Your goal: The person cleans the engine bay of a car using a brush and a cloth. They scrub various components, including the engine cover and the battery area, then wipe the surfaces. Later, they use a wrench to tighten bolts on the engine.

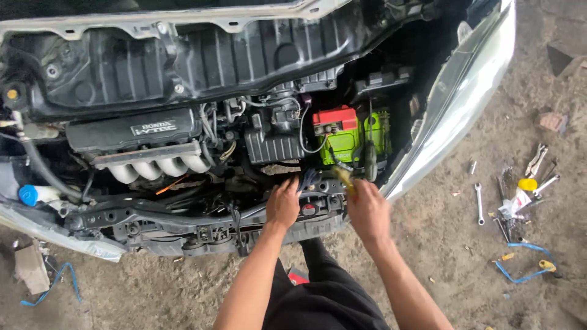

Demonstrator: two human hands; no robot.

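Observation:
I look down into an open car engine bay with the front bumper removed. My left hand (283,203) rests on the front crossmember (153,214), its fingers on a bundle of wires (307,179). My right hand (367,211) grips a screwdriver with a yellow handle (345,178) just right of the left hand, in front of the green battery with a red top (342,137). The hand is blurred. The silver intake manifold (160,168) lies to the left under a black engine cover (131,130).
The raised bonnet (183,55) spans the top. A headlight and silver wing (452,104) run down the right. Spanners, pliers and small parts (520,189) lie on the dirt floor at right, with blue cable (520,278) nearby. A blue cap (27,195) sits far left.

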